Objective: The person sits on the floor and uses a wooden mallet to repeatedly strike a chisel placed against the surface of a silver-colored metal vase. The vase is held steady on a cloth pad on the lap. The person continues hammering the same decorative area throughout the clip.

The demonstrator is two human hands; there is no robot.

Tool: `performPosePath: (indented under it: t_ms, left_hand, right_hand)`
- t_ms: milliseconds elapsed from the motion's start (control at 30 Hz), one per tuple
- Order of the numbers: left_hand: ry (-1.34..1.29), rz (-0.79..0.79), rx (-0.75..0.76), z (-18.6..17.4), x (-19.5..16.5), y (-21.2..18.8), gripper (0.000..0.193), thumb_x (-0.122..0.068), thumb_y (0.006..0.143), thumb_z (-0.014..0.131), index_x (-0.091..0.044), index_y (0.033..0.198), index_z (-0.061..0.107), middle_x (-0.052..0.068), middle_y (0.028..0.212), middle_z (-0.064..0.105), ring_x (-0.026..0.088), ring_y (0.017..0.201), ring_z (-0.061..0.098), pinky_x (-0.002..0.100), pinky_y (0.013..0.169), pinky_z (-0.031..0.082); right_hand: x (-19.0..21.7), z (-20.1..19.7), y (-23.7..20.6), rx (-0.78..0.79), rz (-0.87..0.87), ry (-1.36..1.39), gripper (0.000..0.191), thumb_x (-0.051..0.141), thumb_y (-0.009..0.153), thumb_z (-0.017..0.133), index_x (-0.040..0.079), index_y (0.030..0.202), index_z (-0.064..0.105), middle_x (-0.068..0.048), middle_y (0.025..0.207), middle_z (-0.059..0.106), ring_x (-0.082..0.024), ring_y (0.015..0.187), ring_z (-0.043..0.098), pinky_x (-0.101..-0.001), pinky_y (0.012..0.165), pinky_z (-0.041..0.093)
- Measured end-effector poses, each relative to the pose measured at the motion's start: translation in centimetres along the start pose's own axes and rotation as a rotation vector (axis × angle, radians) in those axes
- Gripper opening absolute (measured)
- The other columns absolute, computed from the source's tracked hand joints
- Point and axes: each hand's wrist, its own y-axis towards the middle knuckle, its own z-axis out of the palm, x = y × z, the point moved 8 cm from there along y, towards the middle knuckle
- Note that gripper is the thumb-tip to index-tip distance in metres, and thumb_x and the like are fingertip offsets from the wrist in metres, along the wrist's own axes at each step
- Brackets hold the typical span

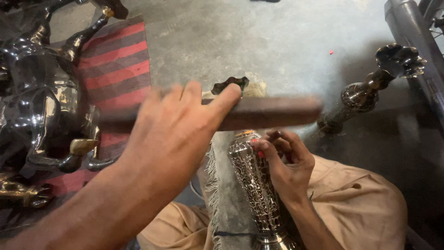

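Observation:
My left hand [171, 134] grips a long brown wooden bar [273, 112], held level across the middle of the view and blurred by motion. Below it an engraved silver-coloured metal vase [254, 185] lies on my lap, its neck pointing away from me. My right hand [286, 166] rests on the vase's upper part. Its fingers pinch a small tool with a red spot [260, 154] against the metal near the rim. The tool itself is mostly hidden by the fingers. The bar hangs a little above that hand.
A grey fringed cloth [222, 199] lies under the vase. A shiny dark metal animal figure [41, 102] stands on a red and grey striped rug [115, 60] at the left. Another ornate metal vase [365, 95] lies on the concrete floor [259, 41] at the right, beside a dark pipe [409, 28].

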Motion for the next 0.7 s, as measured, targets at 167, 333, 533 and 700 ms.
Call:
performPosePath:
  t_ms: [167, 333, 533, 700]
  left_hand:
    - [0.034, 0.018, -0.104, -0.7, -0.1, -0.3, 0.078, -0.012, 0.079, 0.074, -0.025, 0.151, 0.05, 0.016, 0.106, 0.069, 0.031, 0.1, 0.067, 0.055, 0.087, 0.047]
    - [0.117, 0.005, -0.069, -0.6, 0.4, -0.3, 0.069, -0.013, 0.085, 0.072, -0.026, 0.149, 0.051, 0.015, 0.105, 0.068, 0.031, 0.101, 0.067, 0.057, 0.092, 0.046]
    - [0.129, 0.008, -0.12, -0.2, 0.7, -0.4, 0.064, -0.014, 0.086, 0.073, -0.028, 0.146, 0.053, 0.013, 0.102, 0.067, 0.029, 0.099, 0.066, 0.054, 0.092, 0.045]
    - [0.204, 0.018, -0.189, 0.0, 0.6, -0.7, 0.056, -0.012, 0.088, 0.072, -0.03, 0.139, 0.057, 0.009, 0.096, 0.066, 0.029, 0.099, 0.066, 0.057, 0.098, 0.045]
  right_hand:
    - [0.0, 0.2, -0.1, 0.02, -0.001, 0.012, 0.022, 0.002, 0.1, 0.069, 0.0, 0.122, 0.063, -0.01, 0.101, 0.077, -0.014, 0.094, 0.076, -0.022, 0.079, 0.062]
    - [-0.2, 0.1, 0.0, 0.006, 0.01, -0.041, 0.024, 0.0, 0.099, 0.069, 0.0, 0.122, 0.064, -0.011, 0.102, 0.076, -0.015, 0.093, 0.075, -0.0221, 0.076, 0.06]
    - [-0.2, 0.1, 0.1, 0.036, 0.019, -0.075, 0.024, 0.0, 0.097, 0.069, 0.001, 0.121, 0.064, -0.009, 0.101, 0.077, -0.015, 0.092, 0.076, -0.022, 0.075, 0.063]
    - [-0.2, 0.2, 0.2, 0.049, 0.048, -0.064, 0.025, 0.0, 0.098, 0.068, 0.001, 0.123, 0.064, -0.009, 0.1, 0.078, -0.015, 0.089, 0.075, -0.0221, 0.074, 0.062]
